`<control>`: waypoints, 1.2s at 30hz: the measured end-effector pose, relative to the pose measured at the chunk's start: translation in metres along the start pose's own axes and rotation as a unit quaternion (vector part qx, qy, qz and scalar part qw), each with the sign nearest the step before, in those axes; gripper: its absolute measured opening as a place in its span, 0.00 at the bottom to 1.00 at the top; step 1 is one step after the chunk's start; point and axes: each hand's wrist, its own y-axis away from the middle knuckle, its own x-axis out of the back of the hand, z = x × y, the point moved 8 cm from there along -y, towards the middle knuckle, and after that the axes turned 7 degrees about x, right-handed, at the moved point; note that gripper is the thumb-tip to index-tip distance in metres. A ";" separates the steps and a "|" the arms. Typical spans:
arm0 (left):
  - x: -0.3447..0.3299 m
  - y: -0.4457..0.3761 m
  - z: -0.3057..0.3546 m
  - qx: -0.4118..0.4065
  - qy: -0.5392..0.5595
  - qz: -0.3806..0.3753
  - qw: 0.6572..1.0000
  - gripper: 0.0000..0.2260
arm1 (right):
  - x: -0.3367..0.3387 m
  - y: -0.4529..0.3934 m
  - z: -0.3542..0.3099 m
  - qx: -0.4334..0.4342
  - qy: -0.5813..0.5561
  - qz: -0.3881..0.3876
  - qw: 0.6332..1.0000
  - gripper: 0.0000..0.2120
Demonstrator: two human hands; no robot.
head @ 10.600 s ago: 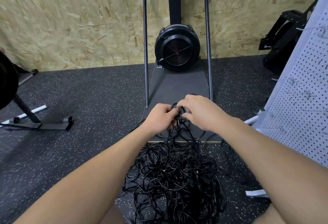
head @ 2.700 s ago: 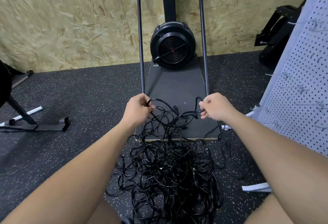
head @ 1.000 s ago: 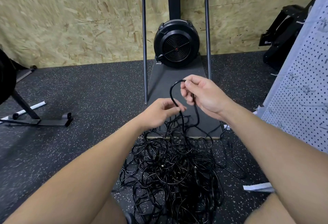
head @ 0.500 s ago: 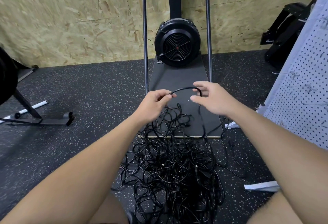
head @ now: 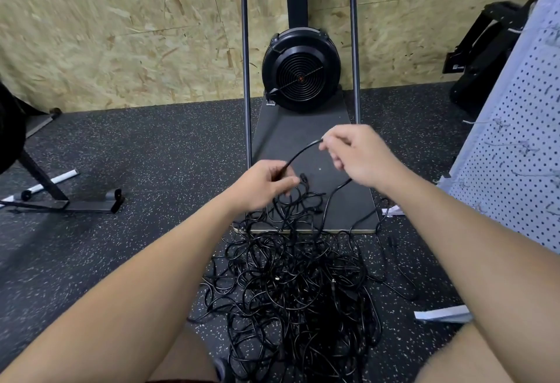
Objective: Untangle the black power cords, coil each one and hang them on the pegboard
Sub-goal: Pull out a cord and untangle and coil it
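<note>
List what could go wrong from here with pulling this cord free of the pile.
1. The left hand and right hand hold one cord whose free part runs back into the tangled pile; pulling hard may tighten knots.
2. Loops lie over the edge of the grey platform and could snag there.
3. The pegboard hooks still hold no cords; a loose coil might slip off.

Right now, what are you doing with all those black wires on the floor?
A person is untangling power cords. The left hand and the right hand each pinch the same black cord, lifting a short stretch of it above the tangled pile on the floor. The rest is still knotted together. The pegboard on the right has no coiled cords on it yet.
</note>
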 end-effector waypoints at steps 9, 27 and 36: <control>0.001 0.007 -0.021 0.075 0.041 -0.022 0.996 0.10 | 0.024 0.006 0.048 -0.062 0.229 0.027 0.971 0.18; -0.014 0.013 -0.019 0.040 -0.038 -0.072 0.996 0.15 | -0.017 0.003 0.014 -0.008 0.039 -0.055 0.998 0.17; -0.022 0.006 0.002 -0.015 -0.031 -0.033 0.999 0.05 | -0.022 0.014 0.014 0.054 0.225 -0.117 0.966 0.33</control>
